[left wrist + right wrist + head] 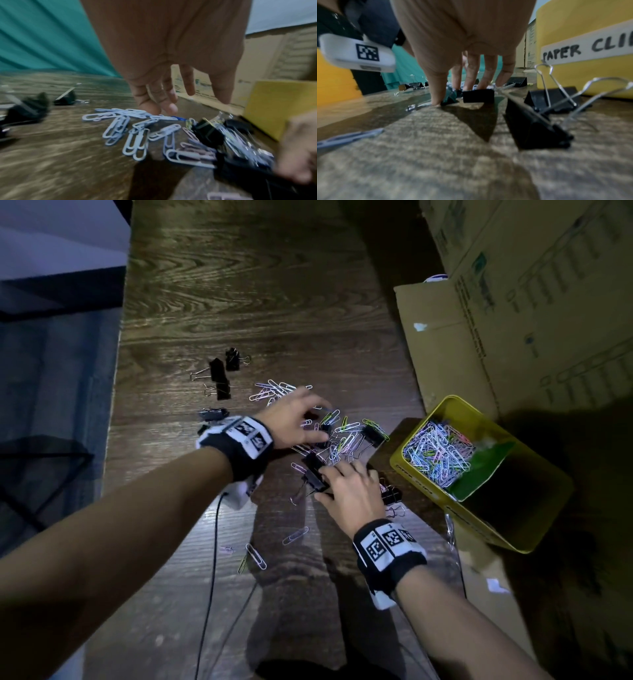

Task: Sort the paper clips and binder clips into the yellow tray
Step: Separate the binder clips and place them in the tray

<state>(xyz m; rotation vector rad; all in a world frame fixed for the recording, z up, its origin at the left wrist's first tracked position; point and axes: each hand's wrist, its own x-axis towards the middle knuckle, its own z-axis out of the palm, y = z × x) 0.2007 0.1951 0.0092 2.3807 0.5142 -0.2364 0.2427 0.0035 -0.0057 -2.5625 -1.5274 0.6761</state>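
Note:
A heap of coloured paper clips [346,436] [137,135] lies mid-table, mixed with black binder clips. My left hand [320,422] [192,101] hovers over the heap's far side, fingers spread and loosely bent, holding nothing. My right hand [322,484] [453,94] is at the near side; its fingers and thumb pinch a black binder clip [313,472] [477,94] that lies on the wood. The yellow tray [428,494] [274,105] [573,33] stands to the right. One compartment is full of paper clips, and a label on its wall reads "PAPER CLI".
More binder clips [219,378] lie at the far left, and others [390,494] [536,121] beside my right wrist. Loose paper clips [257,556] sit nearer me. Cardboard boxes [513,320] wall the right side. A black cable [212,577] runs down the table. The table's left edge [113,405] drops off.

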